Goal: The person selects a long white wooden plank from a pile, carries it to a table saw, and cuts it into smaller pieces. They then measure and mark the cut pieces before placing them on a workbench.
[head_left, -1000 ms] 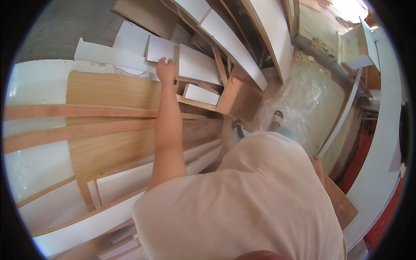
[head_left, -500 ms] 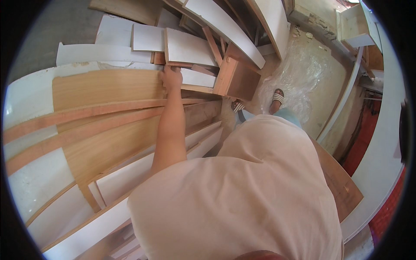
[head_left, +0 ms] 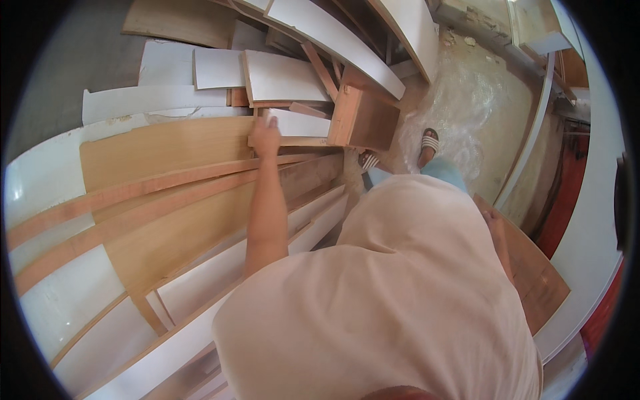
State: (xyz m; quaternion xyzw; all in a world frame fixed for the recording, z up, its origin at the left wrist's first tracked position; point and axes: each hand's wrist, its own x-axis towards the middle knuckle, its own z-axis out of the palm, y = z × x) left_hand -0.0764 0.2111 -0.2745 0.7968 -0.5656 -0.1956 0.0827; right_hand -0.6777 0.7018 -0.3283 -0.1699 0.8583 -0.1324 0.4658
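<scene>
My left hand reaches into a stack of boards, at the left end of a narrow white panel. Its fingers look bent but blurred, so I cannot tell whether they grip the panel. Just above it lies a wider white panel with a wood-coloured edge. My right hand shows beside my shirt, at the upper end of a brown board. Its fingers are too small and indistinct to show a grip.
A brown wooden box-like piece sits right of the panels. Long reddish wood strips cross the left side. Crumpled clear plastic sheeting covers floor near my sandalled feet. A long white board runs along the right.
My left hand has come down from the wider panel's corner to the narrow panel's end. My right hand has come into view by the brown board.
</scene>
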